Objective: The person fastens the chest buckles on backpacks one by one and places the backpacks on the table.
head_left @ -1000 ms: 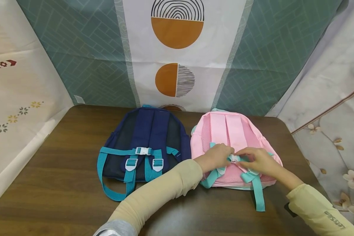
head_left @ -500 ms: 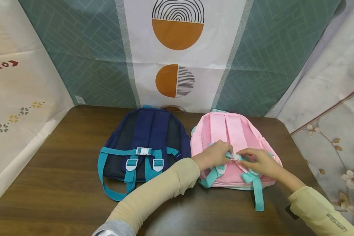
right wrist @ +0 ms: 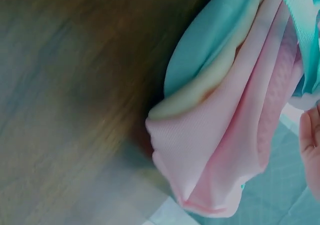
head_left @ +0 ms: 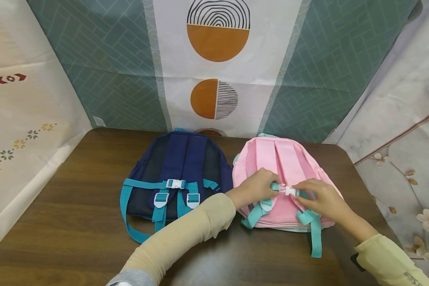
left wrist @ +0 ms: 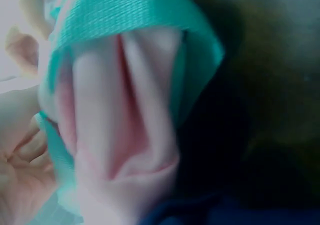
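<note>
In the head view a pink backpack [head_left: 250, 159] lies with its straps up at the right of the table. My left hand [head_left: 255, 186] pinches the left half of its white buckle [head_left: 290, 190], by the teal webbing. From the right, my right hand [head_left: 321, 198] holds the other half between thumb and fingers. Pale prongs show between the two halves, which line up end to end. The left wrist view has the left hand [left wrist: 25, 185] beside the bag's pink side pocket [left wrist: 100, 110]. Fingers of the right hand [right wrist: 312, 145] appear at the right wrist view's edge.
A navy backpack [head_left: 211, 167] lies just left of the pink one, its white buckle [head_left: 175, 184] fastened and a teal strap looping out leftward. A loose teal strap [head_left: 316, 238] hangs from the pink bag over the brown table [head_left: 75, 206]. Patterned cloth [head_left: 121, 79] stands behind.
Both hands have drawn slightly apart on the pink backpack's buckle, and more of its white body and prongs shows between the fingertips. The navy backpack lies as before.
</note>
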Motion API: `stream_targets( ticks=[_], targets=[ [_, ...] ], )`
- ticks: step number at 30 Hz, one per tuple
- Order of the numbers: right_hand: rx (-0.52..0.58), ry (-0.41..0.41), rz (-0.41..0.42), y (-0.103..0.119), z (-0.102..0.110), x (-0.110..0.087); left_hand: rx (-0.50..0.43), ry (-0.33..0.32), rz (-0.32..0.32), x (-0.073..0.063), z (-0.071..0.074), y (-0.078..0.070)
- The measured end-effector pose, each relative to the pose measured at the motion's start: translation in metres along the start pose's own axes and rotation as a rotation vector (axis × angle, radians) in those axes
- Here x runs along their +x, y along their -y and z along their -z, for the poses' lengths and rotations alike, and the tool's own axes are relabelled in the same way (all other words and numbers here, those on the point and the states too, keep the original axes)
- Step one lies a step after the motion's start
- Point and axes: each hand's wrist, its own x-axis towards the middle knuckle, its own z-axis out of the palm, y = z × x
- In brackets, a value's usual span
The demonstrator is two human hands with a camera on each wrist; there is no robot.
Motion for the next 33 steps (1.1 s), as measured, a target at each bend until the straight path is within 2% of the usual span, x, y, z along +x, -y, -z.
stream_targets(
  ticks=[4, 7, 13, 18, 21, 26, 33],
  targets=[
    [0.012, -0.066, 0.043, 0.005, -0.003, -0.002, -0.031, -0.046, -0.034, -0.001, -0.005, -0.004],
    [0.009, -0.109, 0.053, 0.006, -0.002, -0.004, -0.023, -0.072, -0.023, -0.001, -0.005, -0.007],
    [0.022, -0.148, 0.02, 0.005, 0.001, -0.007, -0.015, -0.087, 0.026, -0.002, -0.005, -0.005],
    [0.036, -0.171, 0.033, 0.005, -0.002, -0.005, -0.007, -0.115, 0.003, 0.0, -0.006, -0.005],
    [0.035, -0.186, 0.029, 0.006, -0.004, -0.005, 0.003, -0.106, -0.009, 0.001, -0.007, -0.006],
    [0.064, -0.181, 0.038, 0.007, -0.007, -0.005, -0.008, -0.051, -0.025, 0.0, -0.008, -0.006],
    [0.073, -0.187, 0.073, 0.009, -0.01, -0.001, -0.128, -0.052, -0.048, -0.003, -0.007, -0.002]
  ],
)
